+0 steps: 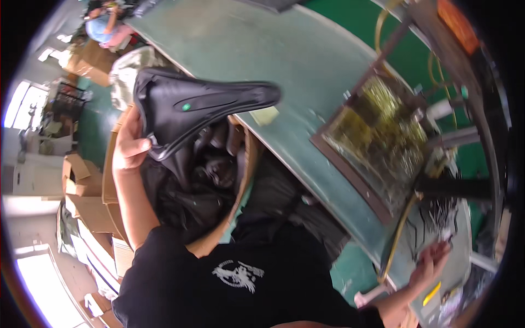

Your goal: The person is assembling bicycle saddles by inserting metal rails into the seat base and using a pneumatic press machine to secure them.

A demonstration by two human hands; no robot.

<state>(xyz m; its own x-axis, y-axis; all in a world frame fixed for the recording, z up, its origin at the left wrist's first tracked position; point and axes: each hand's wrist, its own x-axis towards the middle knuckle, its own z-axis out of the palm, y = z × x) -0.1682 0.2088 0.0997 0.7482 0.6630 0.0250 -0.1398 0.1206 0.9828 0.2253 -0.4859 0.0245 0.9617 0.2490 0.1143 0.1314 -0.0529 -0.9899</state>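
Up at the left, my left hand (131, 143) grips the wide rear end of a black bicycle saddle (188, 106), thumb on its near edge. The saddle's narrow nose points right, and a small green oval mark sits on its top. Beneath it stands an open cardboard box (246, 180) holding several black saddles (191, 210). Far to the right, my right hand (429, 266) reaches over the table, fingers loosely apart and somewhat blurred. Just beyond its fingertips lies a bunch of thin dark metal rods (440, 216); whether the fingers touch one is unclear.
A long green-grey table (235, 44) runs diagonally past the box. On it stands a dark-framed fixture (377, 142) covered in yellowed clear film. A yellow tool (432, 293) lies near my right wrist. Cardboard boxes (82, 175) are at left; another person (106, 27) sits far back.
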